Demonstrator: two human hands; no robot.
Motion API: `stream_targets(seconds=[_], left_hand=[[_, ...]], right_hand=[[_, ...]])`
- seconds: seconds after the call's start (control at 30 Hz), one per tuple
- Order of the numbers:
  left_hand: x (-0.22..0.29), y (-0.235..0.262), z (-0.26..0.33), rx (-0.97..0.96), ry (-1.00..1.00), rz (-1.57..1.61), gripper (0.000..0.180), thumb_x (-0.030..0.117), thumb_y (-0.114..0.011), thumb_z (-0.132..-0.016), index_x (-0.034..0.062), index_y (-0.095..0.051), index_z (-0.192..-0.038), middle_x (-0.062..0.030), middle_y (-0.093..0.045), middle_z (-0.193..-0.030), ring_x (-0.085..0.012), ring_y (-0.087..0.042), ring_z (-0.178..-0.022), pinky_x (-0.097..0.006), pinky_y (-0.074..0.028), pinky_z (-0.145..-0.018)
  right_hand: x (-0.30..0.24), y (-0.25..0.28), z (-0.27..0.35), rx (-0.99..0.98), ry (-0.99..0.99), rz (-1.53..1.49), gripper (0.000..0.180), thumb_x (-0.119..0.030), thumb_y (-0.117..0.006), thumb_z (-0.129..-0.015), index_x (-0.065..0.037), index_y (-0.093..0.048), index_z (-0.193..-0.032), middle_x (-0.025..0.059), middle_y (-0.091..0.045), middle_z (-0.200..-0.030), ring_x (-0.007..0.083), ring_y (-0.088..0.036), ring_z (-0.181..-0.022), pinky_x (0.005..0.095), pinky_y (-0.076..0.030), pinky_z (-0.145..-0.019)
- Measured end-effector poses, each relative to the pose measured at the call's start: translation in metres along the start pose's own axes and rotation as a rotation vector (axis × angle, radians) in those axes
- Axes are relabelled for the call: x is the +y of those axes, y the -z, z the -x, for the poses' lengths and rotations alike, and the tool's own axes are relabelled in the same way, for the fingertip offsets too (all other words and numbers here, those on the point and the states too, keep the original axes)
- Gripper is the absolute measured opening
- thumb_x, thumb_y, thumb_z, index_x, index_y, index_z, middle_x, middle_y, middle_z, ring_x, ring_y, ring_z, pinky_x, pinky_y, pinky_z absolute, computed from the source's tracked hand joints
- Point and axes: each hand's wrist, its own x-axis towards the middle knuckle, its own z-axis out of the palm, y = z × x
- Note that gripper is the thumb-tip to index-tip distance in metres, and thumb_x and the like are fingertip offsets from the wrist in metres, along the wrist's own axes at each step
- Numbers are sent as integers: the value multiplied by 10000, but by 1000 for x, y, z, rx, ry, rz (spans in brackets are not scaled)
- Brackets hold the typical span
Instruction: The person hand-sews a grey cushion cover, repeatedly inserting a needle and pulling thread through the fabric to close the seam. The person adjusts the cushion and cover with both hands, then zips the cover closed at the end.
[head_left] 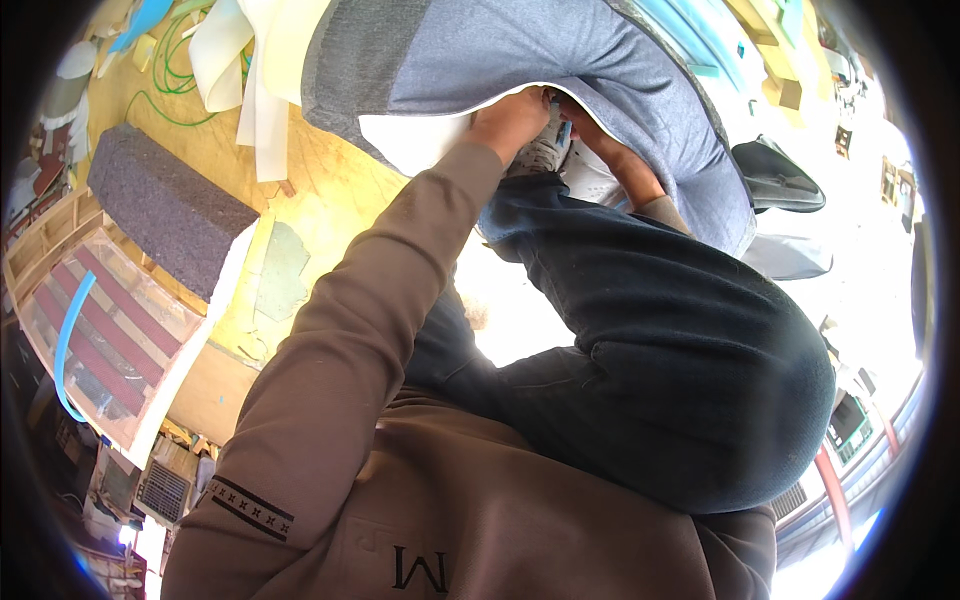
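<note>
A large blue-grey upholstered piece (500,45) lies in front of me, with a darker grey panel at its left end. Its near edge is lifted and shows a white underside (412,142). Under that edge my left hand (517,122) is closed, its fingertips partly hidden. Close to its right, my right hand (590,128) reaches under the fabric with bent fingers in shadow. A small blue bit shows between the hands; what they grip is too small to make out. My grey shoe (541,156) is just below them, at the end of my raised leg in dark jeans.
On the left a wooden frame (118,335) with dark red webbing carries a grey felt-covered block (170,205) and a blue strip (68,345). Pale foam sheets (262,95) and a green hose (172,70) lie on the yellowish board. A black bag-like thing (778,178) is at right.
</note>
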Motion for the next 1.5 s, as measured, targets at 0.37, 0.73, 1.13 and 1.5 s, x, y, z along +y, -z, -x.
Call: stream_targets(seconds=[0.37, 0.73, 1.13, 1.5], left_hand=[[-5, -8, -4, 45, -41, -44, 500, 394, -418, -1129, 57, -716, -1346, -236, -724, -1355, -430, -683, -1262, -538, -529, -1093], [-16, -26, -10, 303, -114, -53, 446, 319, -513, -1079, 30, -770, -1302, -252, -752, -1274, -420, -714, -1209, -550, -538, -1061], [-18, -21, -6, 213, -327, -375, 374, 253, -511, -1085, 20, -775, -1209, -222, -797, -1090, -393, -789, -982, -547, -646, -830], [-23, -31, -16, 158, -168, -155, 428, 324, -471, -1119, 53, -771, -1259, -207, -782, -1227, -410, -740, -1160, -545, -579, -1021]], right_hand=[[-73, 37, -6, -275, -401, -79, 398, -416, -612, -1054, -112, -669, -1304, 74, -664, -1213, 218, -602, -1067, 383, -468, -944], [-65, 69, 13, -582, -529, -633, 354, -364, -609, -1103, -101, -723, -1312, 45, -763, -1237, 164, -733, -1078, 307, -570, -909], [-49, 40, 9, -365, -569, -751, 292, -373, -674, -1096, -144, -774, -1247, 13, -799, -1173, 130, -741, -1063, 319, -552, -927], [-53, 54, 19, -431, -518, -790, 391, -457, -674, -1084, -115, -770, -1247, 57, -801, -1208, 177, -764, -1087, 338, -571, -983]])
